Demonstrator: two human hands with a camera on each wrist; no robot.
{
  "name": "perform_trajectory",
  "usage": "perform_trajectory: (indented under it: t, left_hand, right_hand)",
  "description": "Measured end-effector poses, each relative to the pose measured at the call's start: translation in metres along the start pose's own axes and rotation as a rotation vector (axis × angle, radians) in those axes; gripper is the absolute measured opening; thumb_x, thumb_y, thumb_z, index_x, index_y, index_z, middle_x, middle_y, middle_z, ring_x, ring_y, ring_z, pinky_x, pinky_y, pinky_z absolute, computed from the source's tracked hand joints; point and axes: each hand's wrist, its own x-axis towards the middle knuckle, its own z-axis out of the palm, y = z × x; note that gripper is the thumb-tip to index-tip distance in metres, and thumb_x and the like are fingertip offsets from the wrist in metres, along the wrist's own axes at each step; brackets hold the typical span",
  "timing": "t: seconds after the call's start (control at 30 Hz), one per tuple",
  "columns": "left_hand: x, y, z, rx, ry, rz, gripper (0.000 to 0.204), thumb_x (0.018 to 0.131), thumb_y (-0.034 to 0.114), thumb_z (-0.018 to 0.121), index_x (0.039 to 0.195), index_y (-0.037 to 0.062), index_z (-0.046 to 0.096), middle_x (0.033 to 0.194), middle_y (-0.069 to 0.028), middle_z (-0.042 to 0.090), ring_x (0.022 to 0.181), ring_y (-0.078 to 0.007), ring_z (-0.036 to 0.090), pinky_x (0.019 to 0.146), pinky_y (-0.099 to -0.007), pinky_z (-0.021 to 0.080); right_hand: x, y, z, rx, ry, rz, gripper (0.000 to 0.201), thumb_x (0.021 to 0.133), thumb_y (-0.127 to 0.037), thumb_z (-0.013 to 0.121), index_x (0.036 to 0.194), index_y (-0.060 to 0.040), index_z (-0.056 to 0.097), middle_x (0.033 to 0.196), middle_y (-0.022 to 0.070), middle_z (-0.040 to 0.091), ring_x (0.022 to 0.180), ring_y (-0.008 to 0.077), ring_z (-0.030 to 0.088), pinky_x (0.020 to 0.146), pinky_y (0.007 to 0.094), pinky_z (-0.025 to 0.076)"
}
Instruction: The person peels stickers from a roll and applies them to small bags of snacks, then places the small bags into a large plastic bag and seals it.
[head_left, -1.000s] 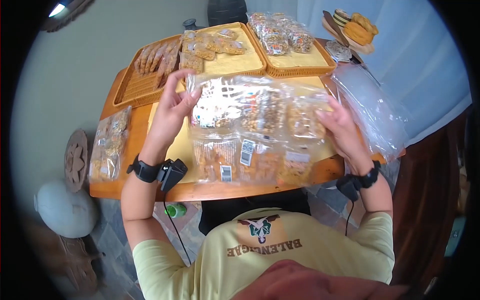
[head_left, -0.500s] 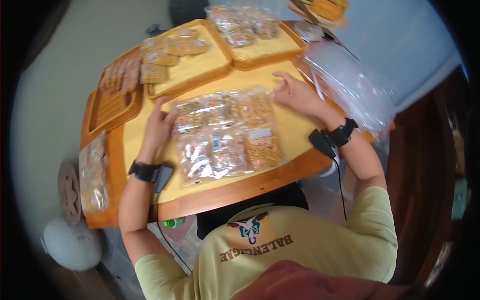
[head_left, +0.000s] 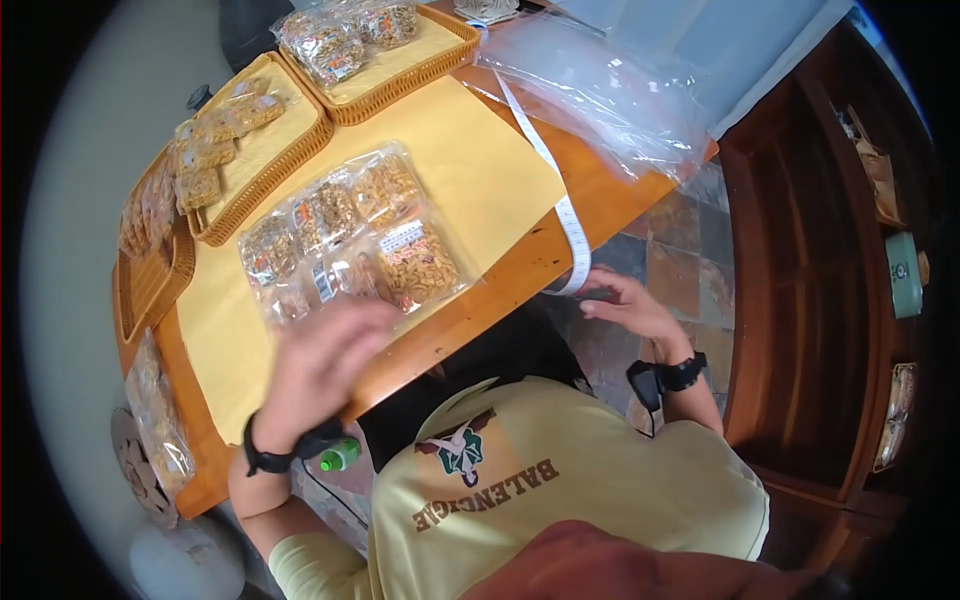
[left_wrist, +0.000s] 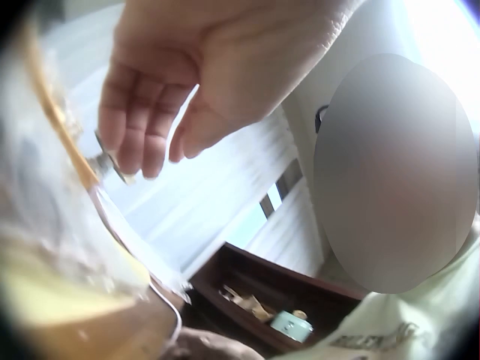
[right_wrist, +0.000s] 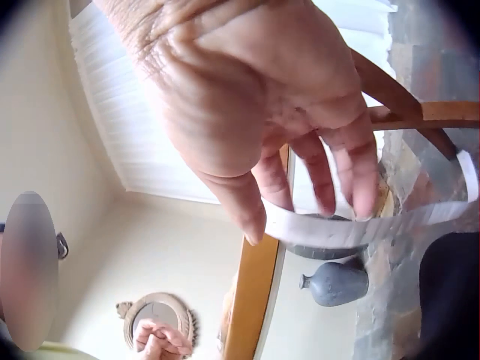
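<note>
A clear bag [head_left: 345, 245] holding several small packs of crunchy snacks in two rows lies on the yellow paper [head_left: 480, 150]. Over its front edge is my left hand [head_left: 330, 360], blurred, holding nothing. Its fingers [left_wrist: 133, 142] look loosely bent in the left wrist view. My right hand [head_left: 635, 305] is beyond the table's front right edge, beside a white measuring tape [head_left: 570, 225] that runs over that edge and hangs down. In the right wrist view the fingertips [right_wrist: 365, 202] overlap the tape, and the thumb lies at the end nearest the table.
Wicker trays [head_left: 262, 180] with more snack packs stand along the back and left. Clear plastic bags [head_left: 610, 95] lie at the back right. Another packed bag [head_left: 160, 410] lies at the left edge. Dark wooden shelves [head_left: 790, 270] stand on the right.
The packed bag, held up in both hands earlier, now lies on the paper. My left hand came in over its front edge; the right moved off the table to the tape. The view turned right.
</note>
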Motion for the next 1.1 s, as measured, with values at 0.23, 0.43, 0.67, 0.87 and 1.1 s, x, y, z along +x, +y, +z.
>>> perform_trajectory:
  t: [0.23, 0.43, 0.67, 0.87, 1.1]
  left_hand:
    - [0.000, 0.026, 0.058, -0.167, -0.303, 0.053, 0.030, 0.078, 0.014, 0.060, 0.106, 0.0049, 0.054, 0.097, -0.0095, 0.058, 0.083, -0.0236, 0.058, 0.072, -0.0307, 0.047]
    - [0.019, 0.025, 0.100, -0.542, -0.074, -0.096, 0.041, 0.077, 0.015, 0.064, 0.112, 0.0023, 0.047, 0.101, -0.0094, 0.058, 0.096, -0.0188, 0.055, 0.081, -0.0303, 0.044]
    - [0.005, 0.017, 0.097, -0.895, -0.065, -0.319, 0.022, 0.083, 0.004, 0.056, 0.103, -0.0037, 0.050, 0.092, -0.0068, 0.060, 0.087, -0.0106, 0.057, 0.077, -0.0231, 0.045]
    - [-0.004, 0.008, 0.094, -0.910, -0.026, -0.326, 0.017, 0.085, 0.005, 0.053, 0.100, -0.0027, 0.051, 0.085, -0.0092, 0.062, 0.077, -0.0127, 0.060, 0.072, -0.0236, 0.048]
    - [-0.006, 0.004, 0.091, -0.980, -0.027, -0.318, 0.014, 0.086, 0.007, 0.051, 0.096, -0.0022, 0.053, 0.082, -0.0080, 0.062, 0.072, -0.0119, 0.060, 0.067, -0.0227, 0.047]
  right_hand:
    - [-0.008, -0.050, 0.006, 0.410, -0.081, -0.017, 0.014, 0.083, -0.008, 0.056, 0.089, 0.0042, 0.061, 0.071, 0.0074, 0.063, 0.054, 0.0125, 0.059, 0.051, 0.0217, 0.049]
    - [0.030, -0.072, 0.036, 0.622, -0.043, -0.170, 0.020, 0.085, -0.009, 0.053, 0.101, 0.0027, 0.054, 0.085, 0.0091, 0.062, 0.069, 0.0147, 0.063, 0.059, 0.0249, 0.054]
    - [0.051, -0.067, 0.045, 0.689, 0.099, -0.252, 0.021, 0.086, -0.009, 0.050, 0.104, 0.0019, 0.053, 0.087, 0.0096, 0.062, 0.070, 0.0136, 0.062, 0.061, 0.0229, 0.053]
    - [0.054, -0.061, 0.053, 0.562, 0.170, -0.228, 0.022, 0.086, -0.010, 0.051, 0.104, 0.0031, 0.052, 0.089, 0.0102, 0.062, 0.071, 0.0131, 0.062, 0.060, 0.0218, 0.053]
    - [0.057, -0.059, 0.046, 0.476, 0.264, -0.231, 0.019, 0.085, -0.007, 0.051, 0.100, 0.0046, 0.052, 0.083, 0.0120, 0.062, 0.065, 0.0132, 0.062, 0.058, 0.0213, 0.052]
